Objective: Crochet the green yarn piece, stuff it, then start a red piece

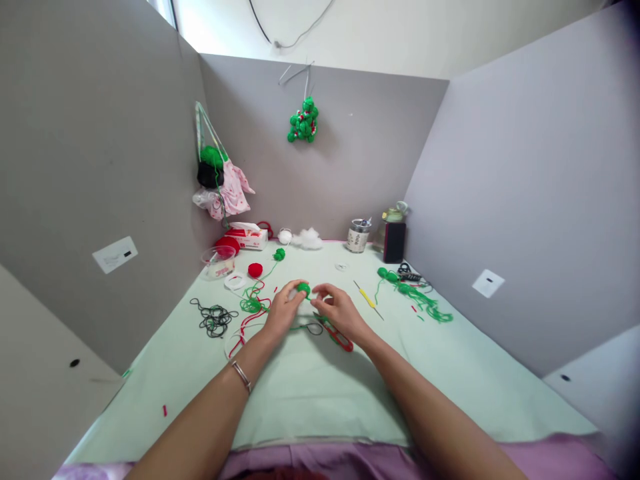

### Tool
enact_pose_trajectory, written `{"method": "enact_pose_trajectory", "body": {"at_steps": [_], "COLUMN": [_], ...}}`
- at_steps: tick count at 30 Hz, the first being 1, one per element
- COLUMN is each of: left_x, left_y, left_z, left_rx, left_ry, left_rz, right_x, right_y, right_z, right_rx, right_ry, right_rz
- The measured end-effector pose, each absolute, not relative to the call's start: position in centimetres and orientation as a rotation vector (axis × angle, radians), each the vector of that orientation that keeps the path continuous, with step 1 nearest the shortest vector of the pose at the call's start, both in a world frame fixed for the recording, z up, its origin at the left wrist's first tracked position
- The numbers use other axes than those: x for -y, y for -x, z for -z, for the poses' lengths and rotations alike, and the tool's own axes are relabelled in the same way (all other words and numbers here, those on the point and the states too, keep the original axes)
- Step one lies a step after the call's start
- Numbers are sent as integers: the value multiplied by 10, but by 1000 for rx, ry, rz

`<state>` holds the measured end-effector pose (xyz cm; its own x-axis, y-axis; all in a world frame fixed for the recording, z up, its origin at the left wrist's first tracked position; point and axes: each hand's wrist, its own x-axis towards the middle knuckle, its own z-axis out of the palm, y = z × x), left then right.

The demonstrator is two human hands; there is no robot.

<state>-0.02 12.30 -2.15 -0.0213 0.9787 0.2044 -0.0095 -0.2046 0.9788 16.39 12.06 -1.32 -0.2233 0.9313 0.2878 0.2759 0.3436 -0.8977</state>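
Note:
A small green yarn ball [303, 289] is held between the thumb and fingers of my left hand [286, 305], above the middle of the table. My right hand [337, 308] is closed in a pinch just right of the ball, on a short green strand that runs from it. Orange-handled scissors [340, 337] lie on the table below my right hand, partly covered by it. A dark cord loop [314, 329] is beside them. Loose green yarn [251, 305] and red yarn [243, 333] lie left of my left hand.
Tangled dark cord [215, 321] lies on the left. A red yarn ball [255, 270], white stuffing [309, 239], a tissue box [253, 237] and a tin [358, 237] stand farther back. A yellow crochet hook [367, 295] and green strands [425, 301] are on the right. Grey partitions [330, 173] enclose the table.

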Motion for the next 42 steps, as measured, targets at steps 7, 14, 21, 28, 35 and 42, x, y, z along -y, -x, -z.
{"method": "enact_pose_trajectory", "body": {"at_steps": [7,14,21,28,35,42], "left_x": [-123,-121,-125,-132,-118,-132], "left_y": [0,-3,-6,3,-27,-1], "left_z": [28,23,32,36,41,39], "left_rx": [-1128,-1105,-1116,-1088,-1028,-987], "left_ry": [-1393,-1393,-1357,-1240,-1322,-1359], "left_rz": [-1404,-1461,-1433,-1415,-1489,-1439], "right_x": [-111,-116,-119,-122,-128,-133], "right_y": [-167,-163,-156,-148,-142,-163], "right_z": [-7,6,20,22,32,21], "right_rx": [1715,1714,1760,1573,1399,1386], "right_ry": [995,1116,1264,1301,1280,1253], "right_rz": [-942,-1000,-901,-1073,-1237,-1194]}}
